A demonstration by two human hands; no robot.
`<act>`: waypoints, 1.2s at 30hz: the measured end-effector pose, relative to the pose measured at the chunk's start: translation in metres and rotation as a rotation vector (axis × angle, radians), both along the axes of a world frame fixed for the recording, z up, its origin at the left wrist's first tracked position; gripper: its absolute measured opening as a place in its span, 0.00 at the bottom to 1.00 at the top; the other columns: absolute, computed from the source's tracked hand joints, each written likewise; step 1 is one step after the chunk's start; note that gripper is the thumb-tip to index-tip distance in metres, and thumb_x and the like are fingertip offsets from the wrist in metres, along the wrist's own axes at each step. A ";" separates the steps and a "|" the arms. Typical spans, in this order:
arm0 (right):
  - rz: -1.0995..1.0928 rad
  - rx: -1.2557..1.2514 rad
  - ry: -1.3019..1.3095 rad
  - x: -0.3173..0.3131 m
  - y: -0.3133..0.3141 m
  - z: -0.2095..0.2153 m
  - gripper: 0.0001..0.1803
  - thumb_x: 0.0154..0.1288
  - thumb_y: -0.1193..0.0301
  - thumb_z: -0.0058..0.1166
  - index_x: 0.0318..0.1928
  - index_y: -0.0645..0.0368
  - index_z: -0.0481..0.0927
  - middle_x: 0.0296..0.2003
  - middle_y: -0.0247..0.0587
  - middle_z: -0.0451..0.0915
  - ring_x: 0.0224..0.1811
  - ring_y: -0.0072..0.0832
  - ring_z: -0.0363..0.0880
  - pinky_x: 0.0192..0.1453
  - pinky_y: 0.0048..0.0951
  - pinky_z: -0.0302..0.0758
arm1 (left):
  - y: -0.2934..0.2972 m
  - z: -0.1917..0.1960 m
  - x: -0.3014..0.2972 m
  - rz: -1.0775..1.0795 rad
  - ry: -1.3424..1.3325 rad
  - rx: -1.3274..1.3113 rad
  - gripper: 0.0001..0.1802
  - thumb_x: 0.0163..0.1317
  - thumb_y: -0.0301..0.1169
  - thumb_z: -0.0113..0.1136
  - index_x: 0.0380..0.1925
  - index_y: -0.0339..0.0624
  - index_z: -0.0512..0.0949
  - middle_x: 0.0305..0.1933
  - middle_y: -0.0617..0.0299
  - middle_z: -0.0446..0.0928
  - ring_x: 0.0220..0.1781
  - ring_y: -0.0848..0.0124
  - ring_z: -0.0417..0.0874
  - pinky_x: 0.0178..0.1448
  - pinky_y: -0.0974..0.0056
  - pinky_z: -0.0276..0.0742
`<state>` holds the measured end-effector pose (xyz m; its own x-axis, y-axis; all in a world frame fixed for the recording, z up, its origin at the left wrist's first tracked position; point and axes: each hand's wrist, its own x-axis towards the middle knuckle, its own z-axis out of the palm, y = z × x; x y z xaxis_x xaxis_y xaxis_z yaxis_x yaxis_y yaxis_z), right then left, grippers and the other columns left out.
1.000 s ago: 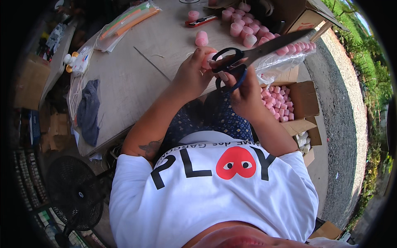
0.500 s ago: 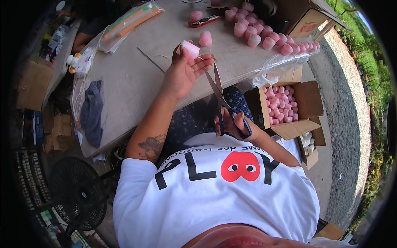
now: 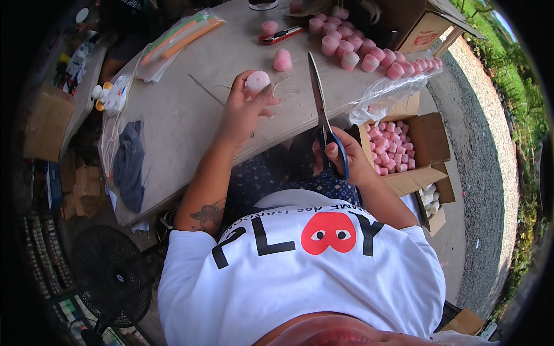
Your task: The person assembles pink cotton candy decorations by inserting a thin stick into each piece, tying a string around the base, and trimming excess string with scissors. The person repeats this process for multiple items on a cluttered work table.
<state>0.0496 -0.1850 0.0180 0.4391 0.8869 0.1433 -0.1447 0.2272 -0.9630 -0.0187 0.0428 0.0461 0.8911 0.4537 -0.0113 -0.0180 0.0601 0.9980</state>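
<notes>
My left hand (image 3: 243, 112) is above the table, its fingers closed around a short pink candle (image 3: 257, 79) with its flat whitish end turned up. A thin pale wick (image 3: 278, 86) curls beside its fingertips. Off the table's near edge, my right hand (image 3: 351, 154) grips large scissors (image 3: 319, 92) by their dark blue handles. Their blades are together and point away from me, apart from the candle. Just beyond my left hand stands another pink candle (image 3: 282, 60). A thin metal rod (image 3: 206, 89) lies left of that hand.
Several pink candles (image 3: 349, 60) stand in rows at the far right, by a cardboard box (image 3: 415, 34). A red utility knife (image 3: 281, 34) lies beyond. An open box (image 3: 430, 138) of pink candles sits right of the table. A grey cloth (image 3: 129, 164) lies left; a fan (image 3: 112, 277) stands below.
The scissors have swung up and away from my left hand, and their blades have come together. My left hand has turned, tipping the candle's flat end upward.
</notes>
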 end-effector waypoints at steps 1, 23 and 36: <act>-0.086 0.002 -0.047 0.007 -0.014 0.012 0.22 0.67 0.55 0.56 0.47 0.62 0.73 0.36 0.37 0.75 0.32 0.21 0.76 0.35 0.23 0.77 | 0.001 0.012 -0.006 0.001 0.163 0.386 0.25 0.60 0.39 0.65 0.53 0.41 0.70 0.50 0.55 0.78 0.45 0.57 0.83 0.47 0.57 0.79; -0.864 -0.749 -1.183 0.080 -0.011 -0.004 0.20 0.61 0.58 0.58 0.47 0.59 0.77 0.42 0.48 0.80 0.46 0.46 0.78 0.52 0.44 0.69 | -0.005 -0.034 -0.038 0.153 0.090 1.481 0.19 0.54 0.30 0.65 0.47 0.41 0.77 0.49 0.57 0.75 0.54 0.54 0.73 0.58 0.52 0.68; -0.940 -0.680 -1.358 0.088 0.008 -0.009 0.19 0.63 0.62 0.55 0.53 0.55 0.76 0.48 0.46 0.77 0.55 0.44 0.73 0.57 0.47 0.66 | 0.011 -0.024 -0.041 0.157 0.044 1.099 0.06 0.62 0.24 0.57 0.39 0.38 0.74 0.32 0.55 0.78 0.38 0.59 0.79 0.46 0.60 0.74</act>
<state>0.1380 -0.1774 0.0090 0.6798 0.4841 0.5510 0.6830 -0.6915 -0.2351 -0.0601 0.0538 0.0220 0.8317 0.3439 0.4359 0.0890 -0.8575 0.5068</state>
